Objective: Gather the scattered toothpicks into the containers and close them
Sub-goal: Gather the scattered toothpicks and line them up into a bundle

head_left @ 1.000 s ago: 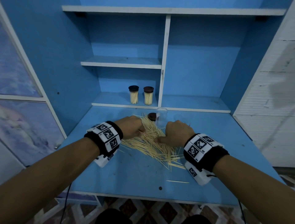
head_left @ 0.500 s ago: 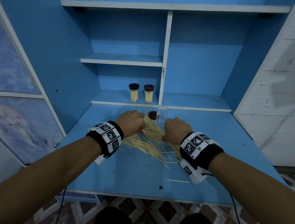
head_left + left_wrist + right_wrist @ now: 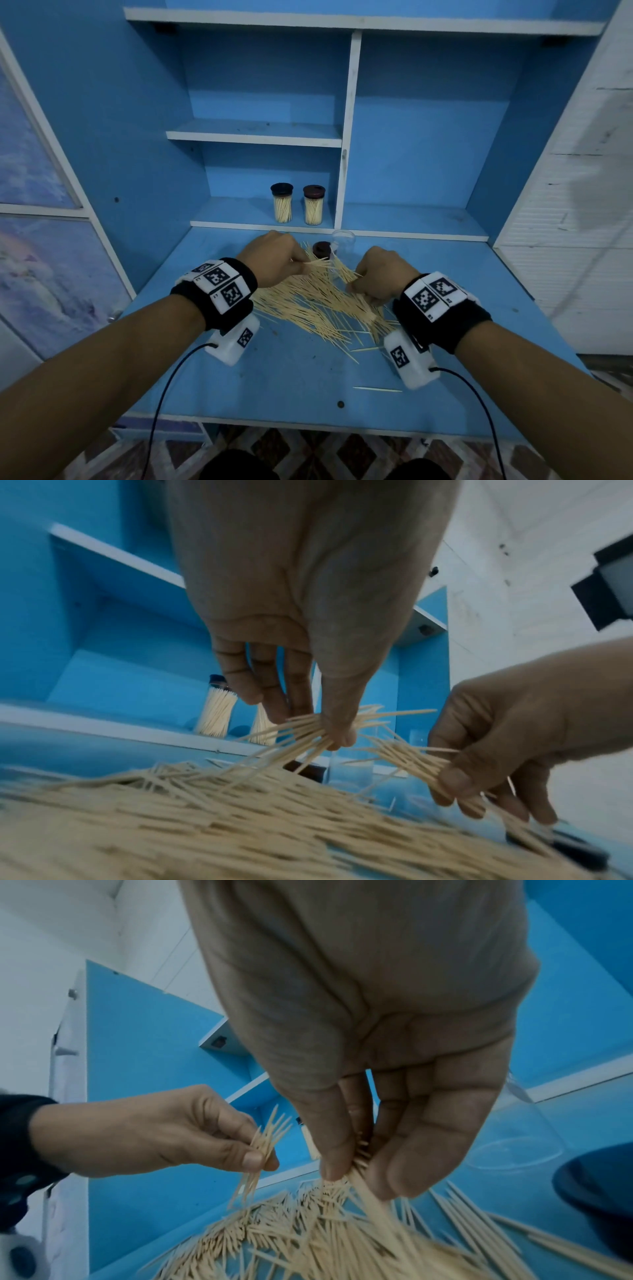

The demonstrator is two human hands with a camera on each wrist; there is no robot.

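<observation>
Now lifted off the toothpick pile [image 3: 318, 308] mid-desk, left hand [image 3: 274, 258] and right hand [image 3: 380, 274] each pinching a small bundle; best squared up before tipping into the clear container [image 3: 343, 241] near the back edge.

Your pale wooden toothpicks [image 3: 318, 308] lie heaped on the blue desk. Behind them stands an open clear container [image 3: 343, 244] beside its dark lid [image 3: 322, 250]. Two filled, capped containers [image 3: 298, 208] stand upright on the shelf.

Blue desk [image 3: 291, 383] (toothpicks [image 3: 308, 308] strewn)
</observation>
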